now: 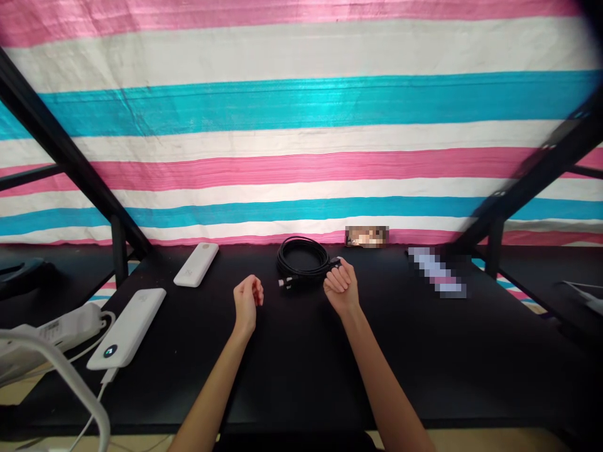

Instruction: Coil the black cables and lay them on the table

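Observation:
A coiled black cable [304, 274] lies at the back middle of the black table, its dark plug with a silver tip [285, 282] pointing left. My left hand [247, 303] rests to the front left of the coil, fingers curled in loosely, with nothing seen in them. To the right of the coil, my right hand [342, 285] is closed in a loose fist. Its thumb and index finger are right beside the cable's other end; whether they touch it I cannot tell. No object shows inside the fist.
Two white power banks [196, 264] lie on the left, the nearer with a white cable plugged in. Beside them are a white power strip [70, 326] and a curved white tube [85, 389]. Blurred items lie at the back right. Black frame bars [532, 166] slant at both sides.

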`<state>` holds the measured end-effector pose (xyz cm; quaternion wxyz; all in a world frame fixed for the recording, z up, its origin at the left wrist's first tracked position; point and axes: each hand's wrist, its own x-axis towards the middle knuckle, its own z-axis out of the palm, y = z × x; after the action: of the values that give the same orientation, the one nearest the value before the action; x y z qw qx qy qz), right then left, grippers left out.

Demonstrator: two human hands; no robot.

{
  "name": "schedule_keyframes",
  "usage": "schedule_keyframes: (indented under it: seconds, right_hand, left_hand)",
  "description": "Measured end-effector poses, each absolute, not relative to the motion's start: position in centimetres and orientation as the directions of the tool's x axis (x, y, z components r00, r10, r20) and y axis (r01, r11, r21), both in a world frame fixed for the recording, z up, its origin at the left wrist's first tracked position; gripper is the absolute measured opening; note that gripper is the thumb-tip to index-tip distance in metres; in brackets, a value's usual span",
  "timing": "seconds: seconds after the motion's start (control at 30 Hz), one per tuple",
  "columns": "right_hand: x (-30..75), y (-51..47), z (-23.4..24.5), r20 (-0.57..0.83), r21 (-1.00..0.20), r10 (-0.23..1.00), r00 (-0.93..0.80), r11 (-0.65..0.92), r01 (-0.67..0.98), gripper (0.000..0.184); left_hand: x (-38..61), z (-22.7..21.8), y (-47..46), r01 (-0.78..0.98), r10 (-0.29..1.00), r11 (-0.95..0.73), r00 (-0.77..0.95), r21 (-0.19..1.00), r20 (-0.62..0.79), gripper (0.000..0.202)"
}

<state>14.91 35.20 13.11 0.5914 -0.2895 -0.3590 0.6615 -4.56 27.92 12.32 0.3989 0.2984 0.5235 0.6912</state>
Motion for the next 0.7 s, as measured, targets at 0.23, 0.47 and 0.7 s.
schedule_keyframes:
  seconds: [0.23, 0.47, 0.7]
  right_hand:
    - [15.15, 35.26, 13.02, 0.075, -0.672, 0.983, -0.169, -0.075, -0.737, 0.058]
    - [15.07, 35.42, 12.93, 0.109, -0.496, 0.955, -0.276, -0.188, -0.848, 0.052]
    - [15.33, 35.67, 12.66, 0.147, -0.339, 0.924, -0.353, -0.288, -0.896, 0.024]
  left_hand:
    - [-4.65, 12.12, 27.93, -0.239, 0.861, -0.139, -0.508, 0.961, -0.002, 0.032]
    - [-4.63, 12.15, 27.99, -0.241, 0.862, -0.14, -0.507, 0.96, -0.001, 0.032]
    - [-4.66, 12.13, 27.94, -0.25, 0.863, -0.145, -0.505, 0.957, -0.001, 0.031]
